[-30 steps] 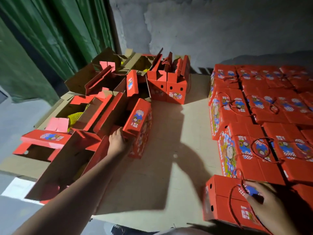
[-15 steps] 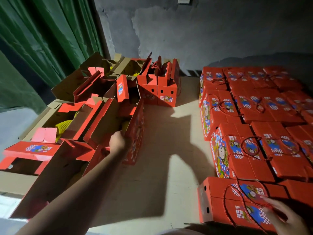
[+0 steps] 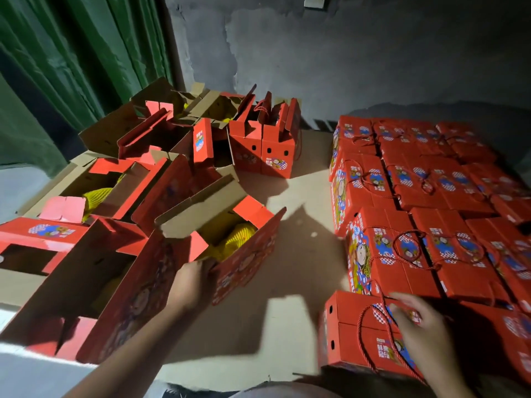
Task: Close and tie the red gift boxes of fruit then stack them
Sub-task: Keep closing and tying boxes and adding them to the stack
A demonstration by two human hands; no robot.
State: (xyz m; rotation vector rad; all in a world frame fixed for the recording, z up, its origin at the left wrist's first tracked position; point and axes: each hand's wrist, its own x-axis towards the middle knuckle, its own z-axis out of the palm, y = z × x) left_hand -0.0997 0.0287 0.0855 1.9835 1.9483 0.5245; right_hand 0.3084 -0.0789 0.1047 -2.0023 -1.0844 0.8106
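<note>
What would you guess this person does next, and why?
Probably draw the open box closer and fold its flaps shut. The left hand grips its near corner, its flaps stand open over yellow-netted fruit, and the right hand rests on an already tied box.

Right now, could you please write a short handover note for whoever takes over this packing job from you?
Left hand grips the near corner of an open box with yellow-netted fruit inside, flaps up.
Right hand, fingers spread, is at the cord handle of a closed box at the near edge of the stack.
Done: many closed boxes stacked on the right.
Left: close and tie the held box, stack it, then the other open boxes on the left and two upright ones at the back.
</note>
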